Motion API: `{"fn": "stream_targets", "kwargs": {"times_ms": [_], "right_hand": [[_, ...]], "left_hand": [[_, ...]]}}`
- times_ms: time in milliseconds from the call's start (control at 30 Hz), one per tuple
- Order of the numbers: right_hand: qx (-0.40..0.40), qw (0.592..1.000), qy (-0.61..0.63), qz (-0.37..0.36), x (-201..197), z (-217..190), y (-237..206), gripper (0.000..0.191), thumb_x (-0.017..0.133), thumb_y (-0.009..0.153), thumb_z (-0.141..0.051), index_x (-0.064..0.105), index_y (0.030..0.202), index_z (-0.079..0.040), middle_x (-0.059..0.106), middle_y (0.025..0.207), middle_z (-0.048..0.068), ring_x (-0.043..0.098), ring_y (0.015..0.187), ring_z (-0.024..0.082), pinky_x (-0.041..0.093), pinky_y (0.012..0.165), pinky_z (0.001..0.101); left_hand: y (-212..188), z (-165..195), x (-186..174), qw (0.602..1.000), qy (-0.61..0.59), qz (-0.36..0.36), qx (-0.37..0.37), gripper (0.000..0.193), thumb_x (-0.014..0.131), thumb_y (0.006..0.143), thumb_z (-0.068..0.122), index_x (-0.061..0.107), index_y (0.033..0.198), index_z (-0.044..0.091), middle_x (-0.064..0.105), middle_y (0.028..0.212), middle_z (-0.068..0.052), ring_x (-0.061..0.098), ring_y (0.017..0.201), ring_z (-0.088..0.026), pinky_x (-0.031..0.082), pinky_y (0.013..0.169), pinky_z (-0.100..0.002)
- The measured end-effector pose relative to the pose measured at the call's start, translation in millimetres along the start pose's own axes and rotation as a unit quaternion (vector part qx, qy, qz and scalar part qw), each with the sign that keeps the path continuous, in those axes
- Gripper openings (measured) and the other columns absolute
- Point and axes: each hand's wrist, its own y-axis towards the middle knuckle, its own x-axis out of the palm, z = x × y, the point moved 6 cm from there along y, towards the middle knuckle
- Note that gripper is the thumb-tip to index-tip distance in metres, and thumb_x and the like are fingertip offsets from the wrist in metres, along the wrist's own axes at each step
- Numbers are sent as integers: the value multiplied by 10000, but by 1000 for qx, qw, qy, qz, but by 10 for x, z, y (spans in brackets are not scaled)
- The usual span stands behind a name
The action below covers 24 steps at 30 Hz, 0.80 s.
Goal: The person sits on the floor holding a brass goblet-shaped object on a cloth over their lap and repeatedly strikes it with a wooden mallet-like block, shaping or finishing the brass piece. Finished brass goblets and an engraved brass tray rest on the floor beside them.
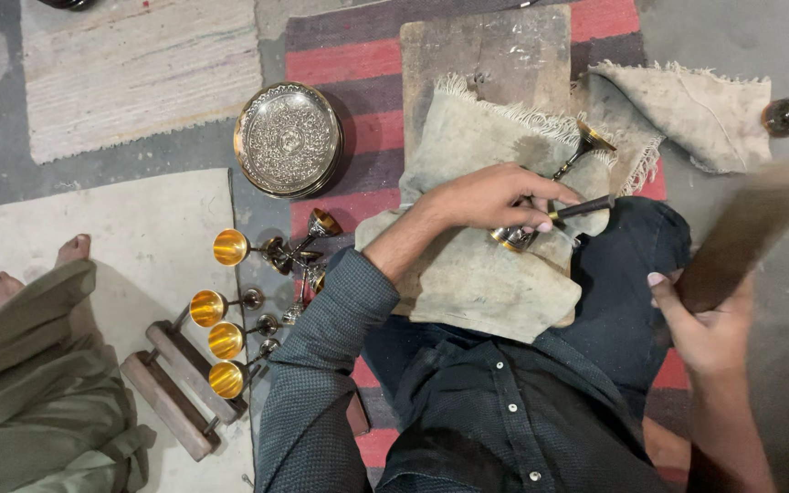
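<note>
My left hand [495, 196] presses a small metal goblet [550, 201] down on a grey fringed cloth [477, 265] over my knee and also pinches a thin dark punch tool [586, 208] against it. The goblet lies on its side, with its brass foot [593, 139] pointing up and away. My right hand [705, 324] is raised at the right, gripping a blurred brown wooden mallet [746, 233] held well clear of the goblet.
An engraved round metal plate [288, 139] lies on the striped rug. Several gold-lined goblets [230, 301] lie on the floor at the left beside two wooden blocks [175, 393]. Another person's bare feet [11, 274] and green clothing sit at far left. A wooden board [486, 55] lies beyond the cloth.
</note>
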Motion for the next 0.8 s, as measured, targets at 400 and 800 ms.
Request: {"fn": "stream_targets", "kwargs": {"times_ms": [400, 800], "right_hand": [[10, 997, 82, -1, -1, 241, -12, 374, 811, 1002, -155, 517, 1190, -21, 638, 976, 140, 657, 835, 216, 556, 770, 304], [40, 999, 29, -10, -26, 356, -51, 307, 786, 989, -190, 559, 1137, -46, 698, 932, 128, 709, 826, 217, 591, 814, 343]], "left_hand": [[-46, 33, -18, 1000, -17, -13, -23, 506, 737, 944, 250, 610, 1430, 197, 789, 861, -57, 761, 754, -157, 578, 729, -349], [-59, -13, 13, 1000, -13, -3, -22, 489, 746, 944, 249, 630, 1418, 222, 794, 909, -36, 754, 774, -140, 585, 742, -344]]}}
